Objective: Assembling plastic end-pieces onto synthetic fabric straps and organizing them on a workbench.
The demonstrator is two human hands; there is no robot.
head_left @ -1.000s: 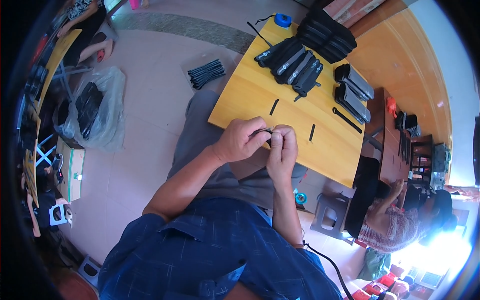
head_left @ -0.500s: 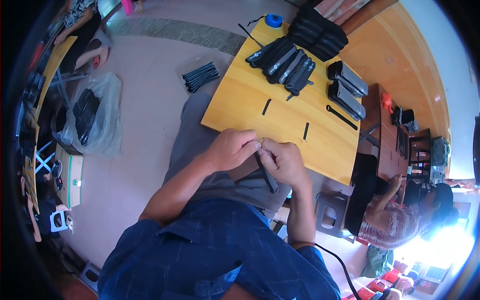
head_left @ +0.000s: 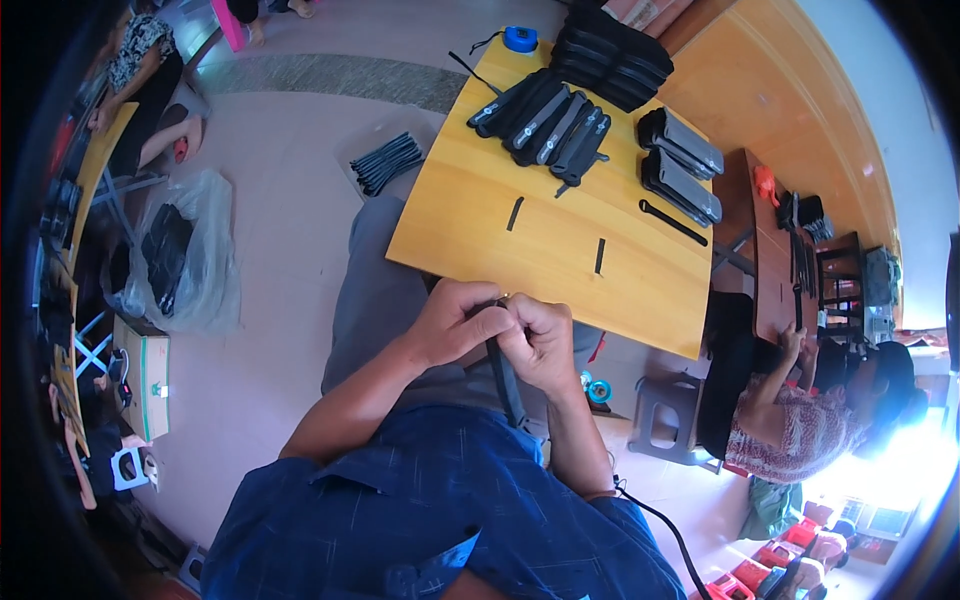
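My left hand (head_left: 457,325) and my right hand (head_left: 540,342) meet just off the near edge of a yellow wooden table (head_left: 450,235). Both are closed, thumbs and fingers pinching one end of a dark strap (head_left: 507,388). The rest of the strap hangs from between them toward my lap; its gripped end is mostly covered by the fingers. Nearest to the hands on the tabletop are two short black strips (head_left: 515,214) (head_left: 600,256). A longer black strap (head_left: 673,222) with a looped end lies at the right.
Farther back lie a fanned row of black-and-grey padded pieces (head_left: 545,130), two smaller stacks of them (head_left: 680,185), a tall black stack (head_left: 610,58) and a blue tape measure (head_left: 520,40). Dark straps (head_left: 386,163) lie on the floor left of the table. A co-worker (head_left: 795,430) sits at right.
My hands have shifted slightly left and down, still together on the strap. The strap hangs more upright, and the view has moved a little, so the table appears farther left.
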